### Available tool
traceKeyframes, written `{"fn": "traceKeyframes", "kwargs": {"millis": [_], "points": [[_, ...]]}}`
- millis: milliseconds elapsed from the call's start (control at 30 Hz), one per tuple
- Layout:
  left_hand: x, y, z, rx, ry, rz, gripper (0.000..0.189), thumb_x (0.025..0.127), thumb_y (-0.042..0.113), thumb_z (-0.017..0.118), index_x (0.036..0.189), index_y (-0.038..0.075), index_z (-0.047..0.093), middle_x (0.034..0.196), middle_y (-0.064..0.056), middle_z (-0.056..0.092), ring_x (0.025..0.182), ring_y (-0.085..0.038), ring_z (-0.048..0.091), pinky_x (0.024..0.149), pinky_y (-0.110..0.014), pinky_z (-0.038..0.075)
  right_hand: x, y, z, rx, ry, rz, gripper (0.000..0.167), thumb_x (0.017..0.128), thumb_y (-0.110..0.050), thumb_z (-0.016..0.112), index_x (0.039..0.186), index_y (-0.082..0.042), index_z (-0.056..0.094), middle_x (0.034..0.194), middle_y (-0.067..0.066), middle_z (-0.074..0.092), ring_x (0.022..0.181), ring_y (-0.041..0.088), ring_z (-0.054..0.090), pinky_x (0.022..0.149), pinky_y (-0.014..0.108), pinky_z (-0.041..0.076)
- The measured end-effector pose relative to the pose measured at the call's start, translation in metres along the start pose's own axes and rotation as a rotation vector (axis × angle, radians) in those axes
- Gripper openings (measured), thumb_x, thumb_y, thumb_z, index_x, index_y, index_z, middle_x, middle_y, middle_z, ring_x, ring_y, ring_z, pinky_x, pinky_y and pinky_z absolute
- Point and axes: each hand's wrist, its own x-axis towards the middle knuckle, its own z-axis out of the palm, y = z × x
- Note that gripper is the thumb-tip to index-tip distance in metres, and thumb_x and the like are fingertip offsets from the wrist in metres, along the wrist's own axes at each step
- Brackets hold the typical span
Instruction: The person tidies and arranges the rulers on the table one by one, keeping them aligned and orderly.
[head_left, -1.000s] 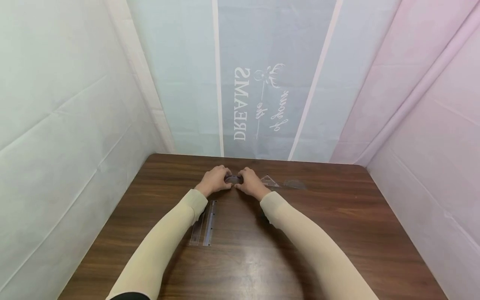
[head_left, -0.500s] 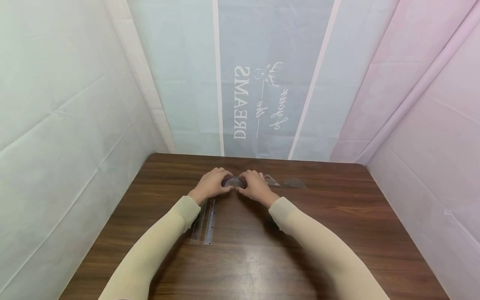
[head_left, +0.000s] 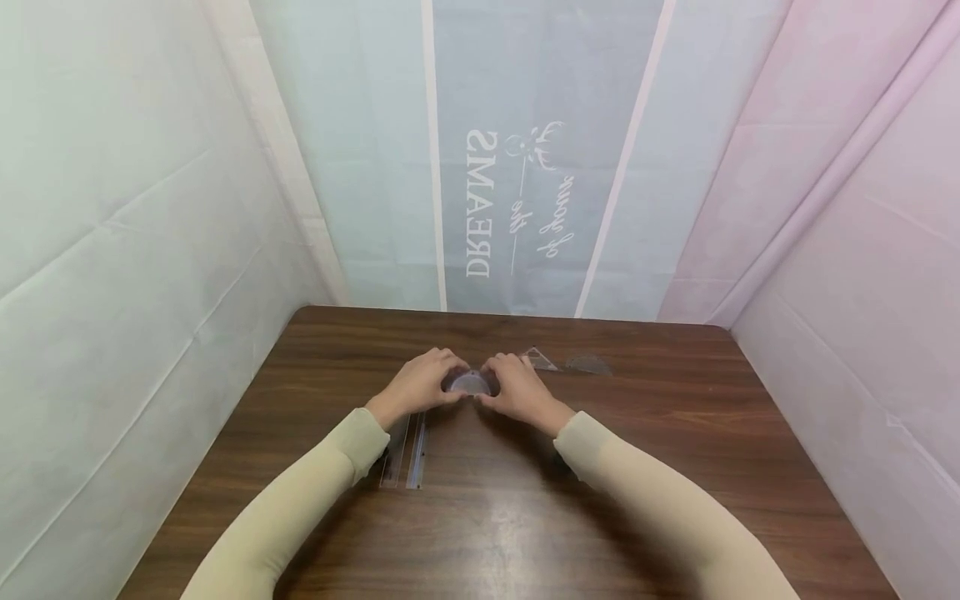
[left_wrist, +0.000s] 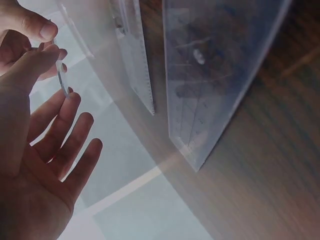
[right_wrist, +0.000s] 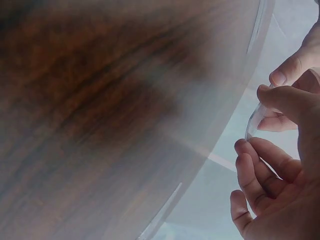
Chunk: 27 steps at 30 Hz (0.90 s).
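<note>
A clear, half-round protractor [head_left: 470, 383] is held up between both hands over the far part of the table. The left hand [head_left: 420, 382] pinches one end of it between thumb and fingertips. At the other end, the right hand [head_left: 522, 390] grips it the same way. Both wrist views show the protractor nearly edge-on, as a thin curved strip [right_wrist: 254, 119] by the fingertips. In the left wrist view the two thumbs are close together, and the left hand's outer fingers [left_wrist: 82, 160] spread away from the plastic. Any markings on it are too small to read.
Two clear rulers [head_left: 416, 458] lie side by side near the left forearm. A clear set square [head_left: 540, 359] and another clear protractor [head_left: 590, 365] lie right of the right hand. The brown wooden table [head_left: 675, 467] meets hanging cloth at its back and sides.
Both hands have drawn the protractor a little closer to the body, and more of its half-round face shows. The elbows have moved outward. The rulers, set square and other protractor stay put.
</note>
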Motion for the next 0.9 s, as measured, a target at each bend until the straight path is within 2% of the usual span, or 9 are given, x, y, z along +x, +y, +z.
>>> {"fn": "traceKeyframes", "kwargs": {"millis": [167,400,633,900], "points": [[-0.008,0.006,-0.005,0.025,0.006,0.022,0.047,0.094,0.038,0.086,0.133,0.014,0.074,0.123,-0.001,0.071,0.106,-0.018,0.065,0.088,-0.039,0.058,-0.010,-0.008,-0.007,0.027,0.004,-0.029,0.040,0.091,-0.030,0.089,0.120,-0.008,0.072,0.113,0.005,0.070,0.107,0.025,0.065,0.102,0.051,0.046],[-0.020,0.011,-0.003,0.032,0.000,0.023,0.046,0.093,0.040,0.086,0.131,0.016,0.074,0.121,0.001,0.072,0.106,-0.017,0.065,0.088,-0.037,0.058,-0.023,-0.015,-0.008,0.029,-0.003,-0.047,0.041,0.091,-0.028,0.090,0.122,-0.009,0.073,0.113,0.003,0.070,0.108,0.024,0.065,0.117,0.058,0.040],[-0.030,0.019,-0.007,0.021,-0.003,0.045,0.047,0.092,0.040,0.087,0.130,0.015,0.074,0.121,0.000,0.072,0.108,-0.019,0.067,0.091,-0.040,0.058,-0.034,-0.022,-0.011,0.006,-0.017,-0.078,0.045,0.090,-0.030,0.090,0.126,-0.007,0.075,0.114,0.003,0.070,0.108,0.024,0.065,0.099,0.048,0.047],[-0.041,0.026,-0.011,0.009,-0.005,0.089,0.048,0.090,0.040,0.088,0.128,0.015,0.075,0.117,0.002,0.073,0.106,-0.016,0.067,0.091,-0.038,0.059,-0.045,-0.030,-0.016,0.030,-0.042,-0.097,0.045,0.087,-0.028,0.092,0.123,-0.006,0.075,0.112,0.003,0.070,0.105,0.023,0.064,0.092,0.043,0.046]]}}
